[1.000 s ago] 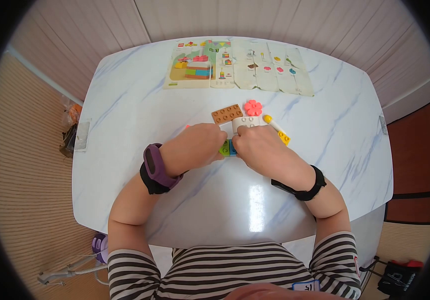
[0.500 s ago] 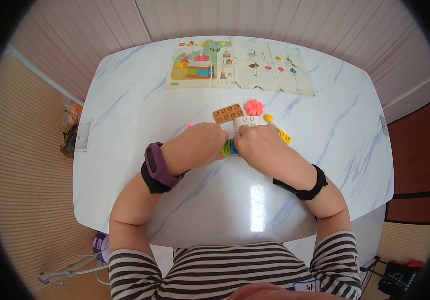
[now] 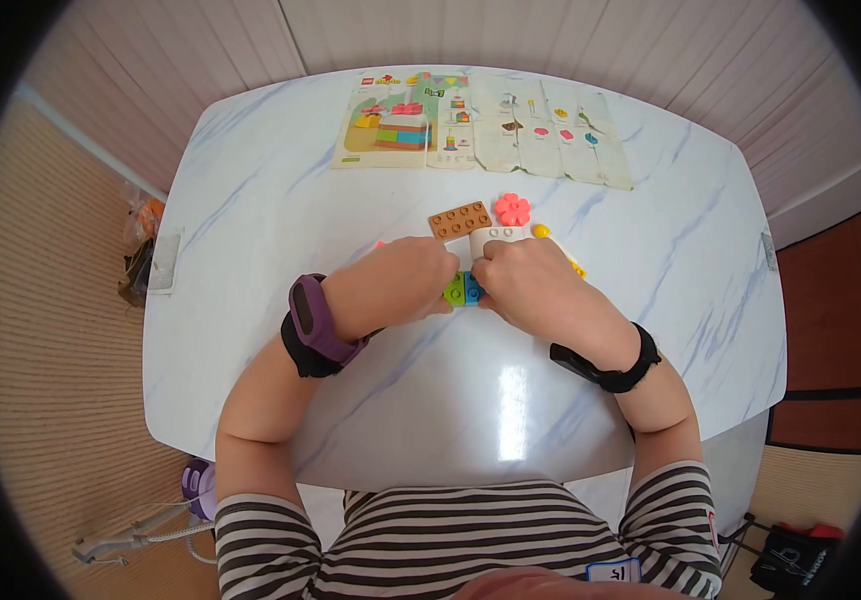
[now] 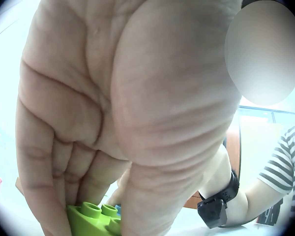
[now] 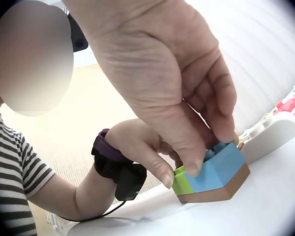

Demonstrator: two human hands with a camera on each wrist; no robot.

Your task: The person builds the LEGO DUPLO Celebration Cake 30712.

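Observation:
In the head view, my left hand (image 3: pixel 395 285) and right hand (image 3: pixel 540 295) meet over a small block stack at mid-table. The left thumb and fingers pinch a lime green brick (image 4: pixel 91 219) by its sides, its studs showing between them. A blue brick (image 5: pixel 219 169) is held between my right thumb and fingers, right beside the green one. Both bricks sit on a brown brick (image 5: pixel 211 195), which lies low over the white table. The hands cover much of the stack in the head view.
Just beyond the hands lie a brown studded brick (image 3: pixel 459 220), a pink flower piece (image 3: pixel 512 210) and a white curved brick (image 3: pixel 500 234). A yellow-tipped candle piece (image 3: pixel 542 231) is partly behind the right hand. An unfolded instruction sheet (image 3: pixel 495 150) lies along the table's far edge.
Both hands keep their hold on the bricks with little movement. The right hand has shifted slightly right, showing more of the blue brick. The head view has tilted a little.

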